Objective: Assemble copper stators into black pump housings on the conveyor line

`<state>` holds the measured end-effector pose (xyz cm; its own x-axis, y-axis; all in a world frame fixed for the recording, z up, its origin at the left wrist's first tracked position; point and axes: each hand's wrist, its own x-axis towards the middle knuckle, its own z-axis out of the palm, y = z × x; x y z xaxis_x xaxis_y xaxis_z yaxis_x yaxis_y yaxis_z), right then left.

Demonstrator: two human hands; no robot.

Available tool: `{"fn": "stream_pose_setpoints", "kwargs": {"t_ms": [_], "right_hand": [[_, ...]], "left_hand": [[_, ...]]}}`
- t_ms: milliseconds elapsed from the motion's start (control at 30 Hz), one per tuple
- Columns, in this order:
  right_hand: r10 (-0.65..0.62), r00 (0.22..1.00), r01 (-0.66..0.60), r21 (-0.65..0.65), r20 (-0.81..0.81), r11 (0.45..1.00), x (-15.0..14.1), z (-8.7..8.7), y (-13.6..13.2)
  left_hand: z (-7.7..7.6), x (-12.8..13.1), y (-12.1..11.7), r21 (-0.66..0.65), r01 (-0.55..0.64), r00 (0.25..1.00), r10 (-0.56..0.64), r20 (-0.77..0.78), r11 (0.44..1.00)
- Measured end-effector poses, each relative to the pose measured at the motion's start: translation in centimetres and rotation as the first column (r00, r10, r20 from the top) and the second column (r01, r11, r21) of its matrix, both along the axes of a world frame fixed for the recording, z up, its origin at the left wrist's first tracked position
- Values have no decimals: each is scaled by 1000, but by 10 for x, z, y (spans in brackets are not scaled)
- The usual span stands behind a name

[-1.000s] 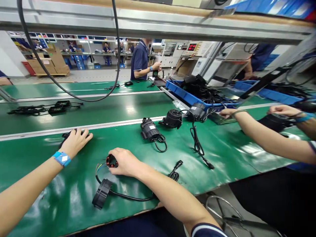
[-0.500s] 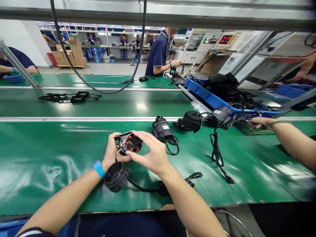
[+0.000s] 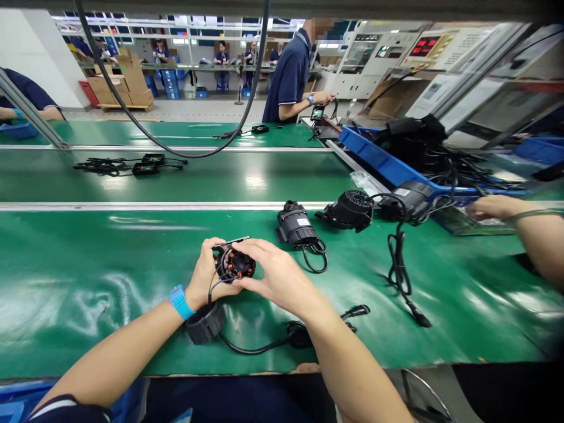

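Observation:
Both my hands meet over the green bench mat. My left hand and my right hand are closed around a small stator with copper windings, seated in a black housing. Thin coloured wires run from it down to a round black ribbed cap lying on the mat under my left wrist. A black cable leads from that cap to a plug near my right forearm.
Three black pump bodies with cables lie ahead to the right. A co-worker's forearm reaches in from the right. Behind them stands a blue bin of black parts. A conveyor carries cable bundles; a black hose hangs overhead.
A second ago my hands lay apart on the mat, the left on a black housing. They have come together holding stator and housing, and have since lowered them slightly.

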<state>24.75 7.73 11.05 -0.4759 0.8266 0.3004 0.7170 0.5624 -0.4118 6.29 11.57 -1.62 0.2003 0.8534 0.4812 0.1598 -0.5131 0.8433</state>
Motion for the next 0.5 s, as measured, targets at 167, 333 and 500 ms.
{"fn": "stream_pose_setpoints", "kwargs": {"t_ms": [167,333,500], "right_hand": [[6,992,-16,70,130,997,-1,-5,9],[97,976,-160,340,195,927,1,-22,18],[108,982,-153,314,156,937,11,-60,44]], "left_hand": [[2,2,2,-105,-3,988,19,153,994],[-6,10,4,-70,88,919,-54,391,994],[-19,13,29,-20,-52,972,55,227,998]]}}
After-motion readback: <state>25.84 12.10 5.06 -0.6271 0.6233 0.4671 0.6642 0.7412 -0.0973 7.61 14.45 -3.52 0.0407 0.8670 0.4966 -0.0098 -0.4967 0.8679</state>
